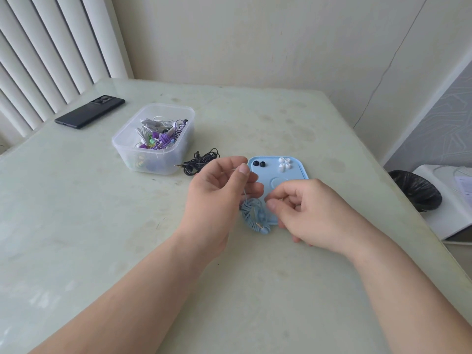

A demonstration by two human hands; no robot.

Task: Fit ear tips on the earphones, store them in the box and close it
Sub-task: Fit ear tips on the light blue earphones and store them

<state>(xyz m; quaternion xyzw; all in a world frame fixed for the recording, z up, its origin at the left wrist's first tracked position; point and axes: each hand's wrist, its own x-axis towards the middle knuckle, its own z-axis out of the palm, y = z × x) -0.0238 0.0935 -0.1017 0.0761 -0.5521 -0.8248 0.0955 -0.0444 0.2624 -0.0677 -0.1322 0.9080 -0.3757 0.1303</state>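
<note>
**Blue set in hand, tips waiting on the lid**

The left hand (224, 190) is raised over the table, thumb and forefinger pinching a thin pale cord, and the coiled blue earphones (255, 215) hang below that pinch. I can't tell whether the coil's lower end rests on the surface. The right hand (314, 210) sits just beside it with its fingers curled in, thumb near forefinger. Whether anything is between them is hidden from where I stand. The two hands are close but not touching.

Just beyond them lies the blue lid (265, 175), face up like a tray, with two black ear tips (259, 163) at its far left corner and a cluster of white ear tips (284, 164) near its far right. Further left are a loose bundle of black earphones (201, 162) and the clear box (120, 149), open and already full of tangled sets. A phone (89, 112) lies at the far left edge of the table (102, 251).

The step looks like getting one earbud free for its tip. I'd keep the coil wound, draw out only the bud end, steady it by the housing rather than the cord, then press a tip on squarely with a slight twist — over the lid, so a dropped tip stays put.
</note>
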